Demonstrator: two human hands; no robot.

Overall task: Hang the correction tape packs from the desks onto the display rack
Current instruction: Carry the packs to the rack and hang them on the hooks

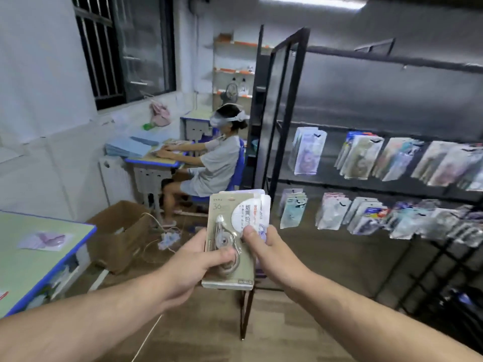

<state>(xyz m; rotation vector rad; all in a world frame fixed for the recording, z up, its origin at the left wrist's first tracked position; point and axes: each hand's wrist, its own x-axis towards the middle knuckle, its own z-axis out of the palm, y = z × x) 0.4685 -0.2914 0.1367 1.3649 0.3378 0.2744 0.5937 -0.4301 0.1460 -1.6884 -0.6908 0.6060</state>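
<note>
From 1 to 4 o'clock, the display rack (366,57), a frame of black, square-section metal bars, is seen; glossy, flat hanging packs (362,158) are carried on it in two rows. At 9 o'clock a desk (34,267) with a matt green top and blue edging is shown, on which one purple pack (45,240) in clear film lies flat. At 10 o'clock a brown cardboard box (122,231) with open flaps is set on the wood-grain floor, and beyond it, at 11 o'clock, a seated person (217,163) is placed at another desk. At the centre, a fanned stack of correction tape packs (232,218), rectangular cards with clear blisters, is held upright in the air, apart from the rack. The stack is grasped at its lower left by the left hand (198,259), thumb pressed on the beige front card, and pinched at its right edge by the right hand (269,254).
</note>
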